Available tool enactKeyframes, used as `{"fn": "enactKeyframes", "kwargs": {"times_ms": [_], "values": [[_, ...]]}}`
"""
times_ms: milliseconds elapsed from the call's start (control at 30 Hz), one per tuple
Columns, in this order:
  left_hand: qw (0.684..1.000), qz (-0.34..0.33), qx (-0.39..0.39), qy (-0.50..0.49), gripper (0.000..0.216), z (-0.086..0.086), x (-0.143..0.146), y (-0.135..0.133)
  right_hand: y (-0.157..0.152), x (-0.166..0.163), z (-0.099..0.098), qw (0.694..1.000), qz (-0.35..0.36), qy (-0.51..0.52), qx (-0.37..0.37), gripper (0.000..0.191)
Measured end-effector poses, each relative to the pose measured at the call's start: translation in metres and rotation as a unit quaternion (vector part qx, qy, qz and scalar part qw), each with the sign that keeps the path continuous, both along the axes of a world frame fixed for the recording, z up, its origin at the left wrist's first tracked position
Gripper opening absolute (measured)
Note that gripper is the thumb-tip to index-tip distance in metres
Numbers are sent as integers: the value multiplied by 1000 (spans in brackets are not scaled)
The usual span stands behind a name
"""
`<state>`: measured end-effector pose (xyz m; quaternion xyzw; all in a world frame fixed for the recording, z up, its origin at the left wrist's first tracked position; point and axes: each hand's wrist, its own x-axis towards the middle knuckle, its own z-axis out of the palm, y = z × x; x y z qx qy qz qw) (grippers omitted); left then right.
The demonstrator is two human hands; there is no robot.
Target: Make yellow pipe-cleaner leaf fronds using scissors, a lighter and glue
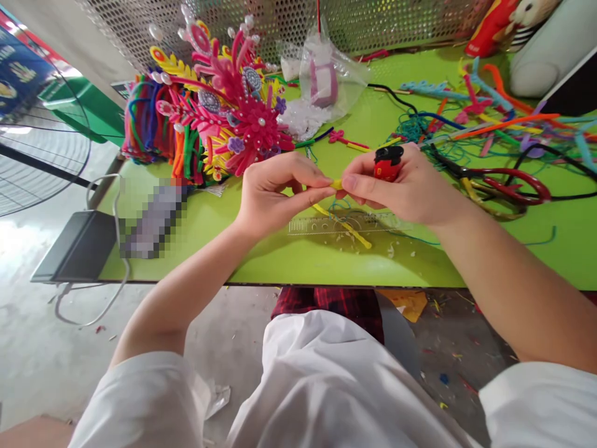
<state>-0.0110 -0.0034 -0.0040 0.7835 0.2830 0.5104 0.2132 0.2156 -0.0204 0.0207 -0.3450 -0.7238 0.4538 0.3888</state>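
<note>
My left hand (275,190) and my right hand (401,183) meet above the green table (196,249), both pinching a short yellow pipe cleaner (336,184) at its end. The rest of that yellow stem trails down to the table near a clear plastic ruler (321,225). My right hand also holds a red lighter (388,163) tucked against its palm, top pointing up. Fingers of both hands are closed.
A pink and multicoloured pipe-cleaner flower ornament (228,93) stands at the back left beside a bundle of coloured stems (149,124). Red-handled scissors (508,183) and loose stems lie right. A plastic bag (326,81) sits at the back. A fan (37,143) stands left.
</note>
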Motion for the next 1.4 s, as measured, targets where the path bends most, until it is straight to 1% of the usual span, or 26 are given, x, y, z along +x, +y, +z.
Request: {"fn": "enactKeyframes", "kwargs": {"times_ms": [67, 133, 200, 233, 300, 400, 500, 567, 633, 667, 700, 833, 967, 1100, 1167, 1267, 1333, 1400], "values": [[998, -39, -42, -9, 24, 2, -1, 0, -1, -1, 0, 999, -25, -26, 31, 31], [990, -80, -116, 3, 20, 5, -2, 1, 0, 0, -1, 995, -47, -65, 67, 29], [977, -107, -182, 29, 19, 8, -1, 1, 1, 3, -3, 989, -54, -101, 92, 27], [972, -113, -201, 33, 17, 9, -1, 0, 2, 4, -4, 987, -54, -114, 97, 27], [967, -112, -228, 9, 16, 11, 3, -1, 3, 5, -5, 985, -60, -129, 99, 27], [949, -81, -291, -89, 15, 11, 11, -3, 3, 3, -6, 979, -84, -137, 123, 25], [914, -55, -365, -167, 14, 9, 18, -6, 1, -2, -5, 962, -110, -162, 190, 21], [893, -58, -406, -185, 15, 9, 21, -8, -1, -4, -5, 942, -127, -179, 252, 18], [873, -69, -442, -192, 14, 9, 22, -10, -2, -5, -7, 924, -135, -181, 308, 10], [865, -73, -455, -197, 14, 10, 22, -11, -2, -5, -8, 918, -137, -179, 327, 6], [859, -75, -464, -204, 15, 11, 22, -12, -3, -5, -9, 913, -138, -178, 339, 6], [851, -76, -475, -212, 18, 12, 22, -13, -1, -6, -13, 905, -137, -168, 365, 20], [855, -78, -467, -209, 17, 11, 22, -12, 1, -6, -17, 910, -132, -155, 361, 20], [879, -74, -435, -183, 19, 10, 19, -10, 2, -6, -17, 905, -137, -170, 366, 23], [898, -67, -408, -152, 20, 10, 18, -10, 0, -6, -15, 905, -133, -194, 353, 19], [923, -70, -363, -105, 19, 10, 15, -8, -3, -6, -10, 915, -120, -208, 326, 13], [930, -85, -346, -86, 18, 11, 13, -6, -4, -7, -8, 924, -102, -203, 309, 11], [930, -108, -345, -64, 17, 13, 10, -4, -4, -6, -7, 931, -83, -194, 298, 11]]}}
